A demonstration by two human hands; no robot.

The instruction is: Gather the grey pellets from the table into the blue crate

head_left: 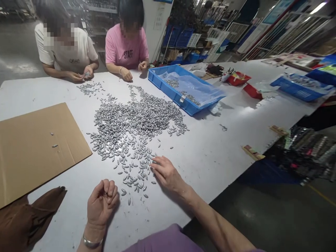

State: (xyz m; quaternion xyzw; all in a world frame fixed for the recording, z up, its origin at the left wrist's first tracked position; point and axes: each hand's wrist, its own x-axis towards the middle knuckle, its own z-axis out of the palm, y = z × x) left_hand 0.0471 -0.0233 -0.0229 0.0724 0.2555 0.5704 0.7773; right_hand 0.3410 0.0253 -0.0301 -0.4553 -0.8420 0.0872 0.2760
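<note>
A wide heap of small grey, leaf-shaped pieces (139, 119) is spread over the white table, thinning out toward me. My right hand (168, 175) lies palm down at the near right edge of this spread, fingers stretched out, the tips touching or just above a few pieces. To the left of the loose near pieces, my left hand (103, 201) rests palm up with its fingers curled in. Something small and dark shows between those fingers, too hidden to name. A metal bracelet (91, 242) circles the left wrist.
A cardboard sheet (39, 143) with two pieces lies left, near brown cloth (34, 217). A blue tray (189, 108) lined with plastic holds more pieces. Two co-workers (68, 52) sit across the table, hands near the heap. Red bins (237, 78) and a blue bin (301, 87) stand right.
</note>
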